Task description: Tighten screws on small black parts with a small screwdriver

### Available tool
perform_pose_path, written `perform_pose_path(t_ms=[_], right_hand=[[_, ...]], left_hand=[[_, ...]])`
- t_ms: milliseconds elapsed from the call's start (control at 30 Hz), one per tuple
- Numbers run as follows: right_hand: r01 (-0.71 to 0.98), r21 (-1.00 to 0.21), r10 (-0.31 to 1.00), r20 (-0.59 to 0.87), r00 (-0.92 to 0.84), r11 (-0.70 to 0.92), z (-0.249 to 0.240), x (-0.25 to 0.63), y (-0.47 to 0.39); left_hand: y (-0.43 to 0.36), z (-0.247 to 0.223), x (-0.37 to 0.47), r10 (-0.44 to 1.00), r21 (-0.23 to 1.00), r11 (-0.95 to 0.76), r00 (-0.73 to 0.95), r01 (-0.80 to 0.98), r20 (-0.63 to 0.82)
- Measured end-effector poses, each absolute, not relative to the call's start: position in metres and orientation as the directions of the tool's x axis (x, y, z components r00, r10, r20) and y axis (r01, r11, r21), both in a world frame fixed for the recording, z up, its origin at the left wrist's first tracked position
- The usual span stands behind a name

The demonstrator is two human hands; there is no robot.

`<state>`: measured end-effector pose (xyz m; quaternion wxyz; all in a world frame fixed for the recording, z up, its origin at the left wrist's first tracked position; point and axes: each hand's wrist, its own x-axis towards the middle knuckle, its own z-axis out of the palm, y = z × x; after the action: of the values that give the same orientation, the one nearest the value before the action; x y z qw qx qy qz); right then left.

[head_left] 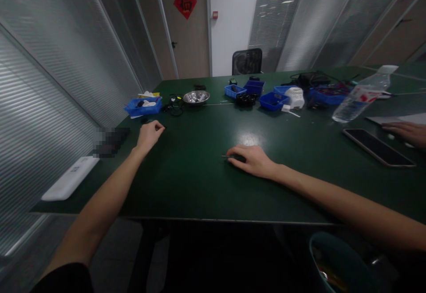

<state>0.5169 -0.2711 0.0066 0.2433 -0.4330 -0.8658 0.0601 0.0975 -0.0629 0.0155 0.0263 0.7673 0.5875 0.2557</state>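
Above the left part of the dark green table [186, 186], my left hand [149, 136] is pinched, thumb against forefinger. A small dark tip shows at its fingertips, too little to name. A dark item, partly hidden, lies just behind this hand. My right hand [251, 160] rests low over the middle of the table, its thumb and fingers closed around a thin metal pin-like piece [224, 156]. Only the end of that piece sticks out to the left; the rest is covered by the fingers.
Blue trays [146, 108], a metal bowl [196, 98] and cables line the back. On the right are a tilted plastic bottle [362, 95], a phone [377, 146] and another person's hand [408, 132]. A white box [71, 178] lies left. Below the edge stands a bin [346, 262].
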Motion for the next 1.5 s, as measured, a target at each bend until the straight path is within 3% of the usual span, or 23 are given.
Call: perform_pose_path(t_ms=[200,467,833,1500], right_hand=[[0.728,-0.316,0.782,0.393,-0.484,0.609,0.008,0.517,-0.273],[0.725,-0.297,0.763,0.437,-0.476,0.622,0.011,0.515,-0.277],[0.686,-0.237,0.713,0.398,-0.577,0.688,0.01,0.515,-0.276],[0.664,-0.232,0.699,0.343,-0.627,0.71,0.01,0.517,-0.277]], left_hand=[[-0.129,0.028,0.184,0.738,0.55,-0.648,0.612,0.527,0.285],[-0.187,0.02,0.232,0.537,0.746,-0.624,0.821,0.231,0.194],[-0.18,0.016,0.229,0.416,0.586,-0.785,0.872,0.2,0.259],[-0.18,0.017,0.23,0.374,0.587,-0.79,0.897,0.176,0.234]])
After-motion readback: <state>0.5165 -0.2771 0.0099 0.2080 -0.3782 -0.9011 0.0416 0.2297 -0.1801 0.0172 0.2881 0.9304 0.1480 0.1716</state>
